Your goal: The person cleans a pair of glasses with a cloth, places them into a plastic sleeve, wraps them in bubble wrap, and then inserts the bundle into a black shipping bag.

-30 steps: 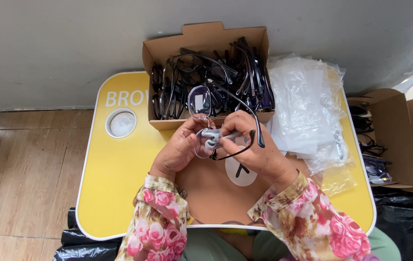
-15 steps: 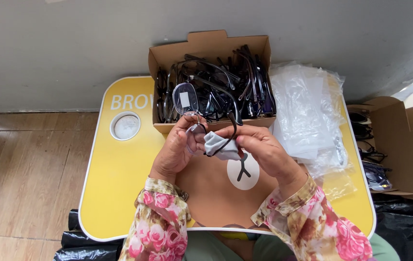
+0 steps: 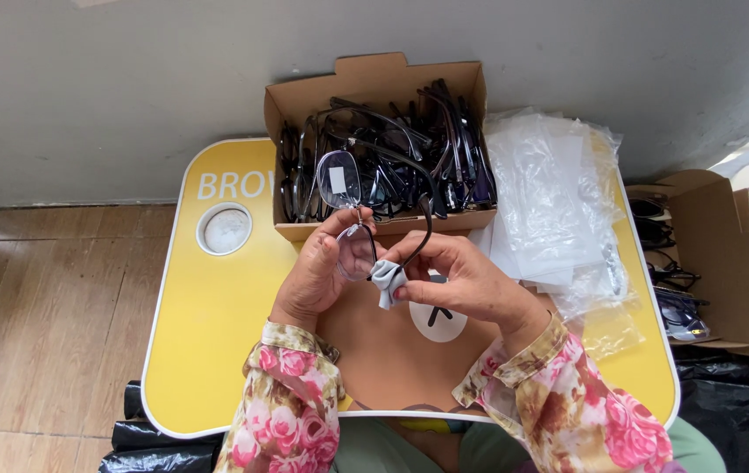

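My left hand (image 3: 317, 273) holds a pair of dark-framed eyeglasses (image 3: 350, 200) by the lower lens, with the frame standing on end and the other lens up. My right hand (image 3: 466, 278) pinches a small grey cleaning cloth (image 3: 388, 282) against the lower lens, and one black temple arm arcs above its fingers. Both hands hover over the yellow lap table (image 3: 208, 324), just in front of an open cardboard box (image 3: 374, 83) packed with several dark eyeglasses. Floral sleeves cover both wrists.
A heap of clear plastic sleeves (image 3: 554, 197) lies on the table's right side. A round white cup recess (image 3: 226, 229) sits at the left. Another cardboard box with glasses (image 3: 707, 263) stands to the right. A grey wall runs behind; wooden flooring lies left.
The glasses have been turned upright, one lens now raised toward the box. The cloth has shifted down to the lower lens, and both hands sit slightly lower and closer to me.
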